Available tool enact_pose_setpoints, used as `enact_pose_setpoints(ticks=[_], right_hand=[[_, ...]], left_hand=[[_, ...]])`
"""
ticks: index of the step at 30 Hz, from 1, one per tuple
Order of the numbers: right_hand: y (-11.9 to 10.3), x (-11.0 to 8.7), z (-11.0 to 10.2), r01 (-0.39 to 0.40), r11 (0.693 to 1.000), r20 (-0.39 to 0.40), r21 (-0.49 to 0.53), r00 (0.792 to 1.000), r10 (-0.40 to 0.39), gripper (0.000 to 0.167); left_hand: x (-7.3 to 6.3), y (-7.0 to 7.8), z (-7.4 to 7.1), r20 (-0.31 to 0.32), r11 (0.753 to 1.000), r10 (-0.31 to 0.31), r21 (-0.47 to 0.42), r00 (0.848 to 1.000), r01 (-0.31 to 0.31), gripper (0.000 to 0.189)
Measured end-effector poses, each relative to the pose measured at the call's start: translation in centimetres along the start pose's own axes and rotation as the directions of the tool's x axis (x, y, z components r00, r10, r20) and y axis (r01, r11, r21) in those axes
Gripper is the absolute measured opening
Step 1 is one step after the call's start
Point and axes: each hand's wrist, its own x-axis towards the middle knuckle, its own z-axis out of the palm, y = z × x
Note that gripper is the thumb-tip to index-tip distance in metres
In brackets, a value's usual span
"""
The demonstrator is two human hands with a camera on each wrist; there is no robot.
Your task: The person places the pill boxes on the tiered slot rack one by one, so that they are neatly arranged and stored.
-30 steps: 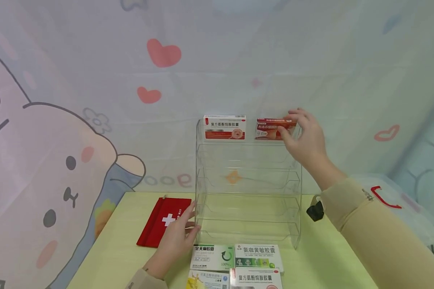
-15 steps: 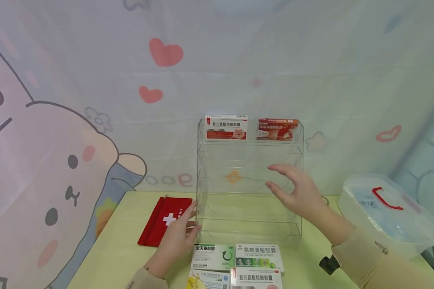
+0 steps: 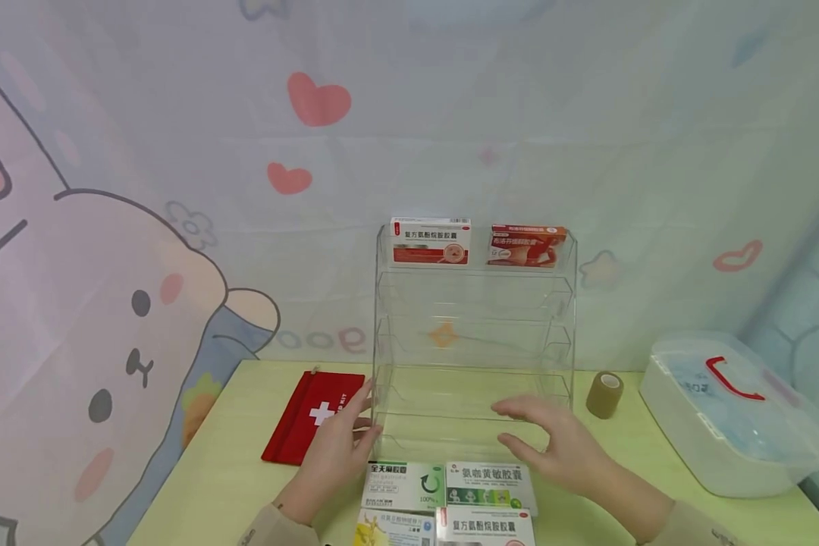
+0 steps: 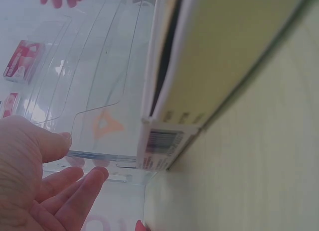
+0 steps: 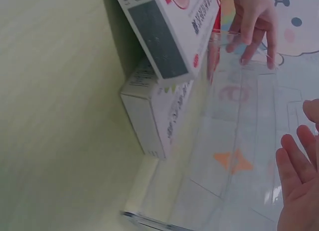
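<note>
A clear tiered acrylic display rack (image 3: 474, 418) stands on the table, with a white-and-red medicine box (image 3: 431, 243) and a red medicine box (image 3: 526, 247) on its top tier. My left hand (image 3: 332, 457) grips the rack's lower left side panel, thumb on one face and fingers on the other in the left wrist view. My right hand (image 3: 558, 447) hovers before the lower right tiers, thumb and fingers spread apart, holding nothing. Just below it lies a white-and-green box (image 3: 491, 485). Beside that are a green-and-white box (image 3: 404, 486), a yellow-and-white box (image 3: 394, 528) and another white-and-red box (image 3: 484, 526).
A red first aid pouch (image 3: 307, 425) lies left of the rack, behind my left hand. On the right stand a brown bandage roll (image 3: 604, 395) and a translucent plastic case (image 3: 723, 432) with a red handle. A printed cloth (image 3: 553, 114) hangs behind the table.
My right hand has let go of the red medicine box on the top tier and come down toward the boxes on the table. The left hand keeps its grip on the rack.
</note>
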Motion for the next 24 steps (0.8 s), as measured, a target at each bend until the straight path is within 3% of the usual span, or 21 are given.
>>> enact_pose_setpoints(ticks=[7,17,24], right_hand=[[0.3,-2.4,1.5,0.05,0.996,0.024,0.073,0.998,-0.052,0.047],[0.8,-5.0,2.7,0.012,0.997,0.064,0.077,0.998,-0.017,0.041],[1.2,-5.9,3.2,0.02,0.998,0.078,0.055,0.997,-0.024,0.041]], left_hand=[[0.0,0.0,0.0,-0.003,1.0,-0.005,0.005,1.0,0.005,0.088],[0.0,0.0,0.0,-0.019,0.999,0.039,-0.002,0.999,-0.039,0.086],[0.0,0.1,0.0,-0.008,1.0,0.013,0.0,1.0,-0.013,0.088]])
